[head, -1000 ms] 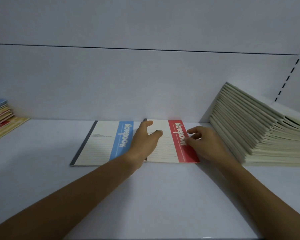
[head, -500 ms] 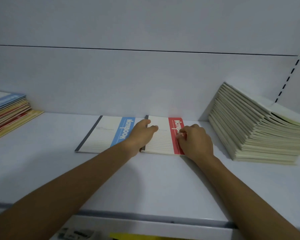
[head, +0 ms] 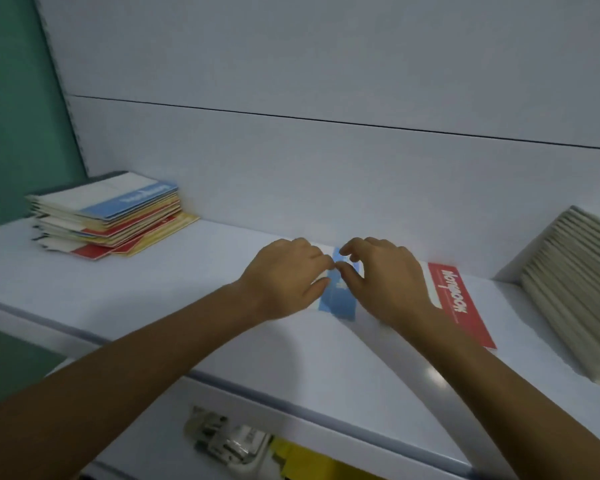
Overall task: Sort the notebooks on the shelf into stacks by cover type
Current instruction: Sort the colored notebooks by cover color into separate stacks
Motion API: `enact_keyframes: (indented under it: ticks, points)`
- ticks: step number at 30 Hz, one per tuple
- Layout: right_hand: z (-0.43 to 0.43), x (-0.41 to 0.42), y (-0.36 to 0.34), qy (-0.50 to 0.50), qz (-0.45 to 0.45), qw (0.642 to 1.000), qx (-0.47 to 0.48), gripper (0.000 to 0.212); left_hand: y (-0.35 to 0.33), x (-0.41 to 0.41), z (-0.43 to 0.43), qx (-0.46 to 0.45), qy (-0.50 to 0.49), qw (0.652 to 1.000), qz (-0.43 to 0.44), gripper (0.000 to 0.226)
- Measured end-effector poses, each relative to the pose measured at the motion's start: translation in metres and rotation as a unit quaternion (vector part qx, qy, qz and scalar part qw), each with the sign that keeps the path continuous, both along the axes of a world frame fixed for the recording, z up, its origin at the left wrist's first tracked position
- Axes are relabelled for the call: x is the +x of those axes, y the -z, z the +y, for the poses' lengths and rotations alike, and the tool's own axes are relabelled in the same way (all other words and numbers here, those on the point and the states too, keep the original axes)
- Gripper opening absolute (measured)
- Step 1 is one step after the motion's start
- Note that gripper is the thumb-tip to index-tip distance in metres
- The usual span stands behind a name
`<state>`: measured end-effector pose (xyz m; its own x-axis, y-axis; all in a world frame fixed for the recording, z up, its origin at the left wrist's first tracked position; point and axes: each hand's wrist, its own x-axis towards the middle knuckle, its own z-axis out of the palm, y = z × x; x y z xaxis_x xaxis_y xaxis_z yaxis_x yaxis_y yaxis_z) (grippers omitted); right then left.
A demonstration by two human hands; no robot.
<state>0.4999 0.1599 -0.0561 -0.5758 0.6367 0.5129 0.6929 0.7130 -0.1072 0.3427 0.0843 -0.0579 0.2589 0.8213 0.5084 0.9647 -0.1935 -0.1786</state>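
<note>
Notebooks lie in three places along this white shelf (head: 153, 306). At the far left sits a mixed stack of thin paper notebooks (head: 108, 216), with blue, red and yellow bands jumbled together, so I judge that heap unsorted.

In the middle a blue-banded cream paper notebook (head: 338, 299) lies flat. My left hand (head: 284, 275) rests on it with fingers curled down over the cover; whether they grip it I cannot tell. My right hand (head: 385, 282) meets it there, thumb and forefinger pinching at the blue band.

Just beside it, partly under my right forearm, a red-banded cream paper notebook (head: 461, 303) lies flat too. At the far right stands a tall slanting pile of cream-paged notebooks (head: 575, 296), covers hidden.

I reckon the sorting has barely begun: one blue and one red cover are laid out, and both big piles are left to go through.
</note>
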Motion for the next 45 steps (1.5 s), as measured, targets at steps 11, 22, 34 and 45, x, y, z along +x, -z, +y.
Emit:
enact_keyframes:
  ticks: [11,22,34,45]
  points:
    - [-0.075,-0.211,0.0,-0.121,-0.025,0.992,0.011,0.033,0.011,-0.215,-0.11,-0.026,-0.08,0.996,-0.012,0.034]
    - [-0.138,-0.378,-0.018,-0.13,-0.037,0.991,0.023,0.03,0.029,-0.377,-0.167,0.037,-0.104,0.974,-0.199,0.039]
    - [-0.107,-0.423,-0.04,-0.047,0.039,0.998,-0.035,0.038,0.042,-0.401,-0.137,0.046,-0.027,0.907,-0.418,0.019]
    - [-0.082,-0.445,-0.024,-0.031,-0.018,0.991,-0.126,0.07,0.043,-0.403,-0.137,0.04,-0.032,0.874,-0.484,0.01]
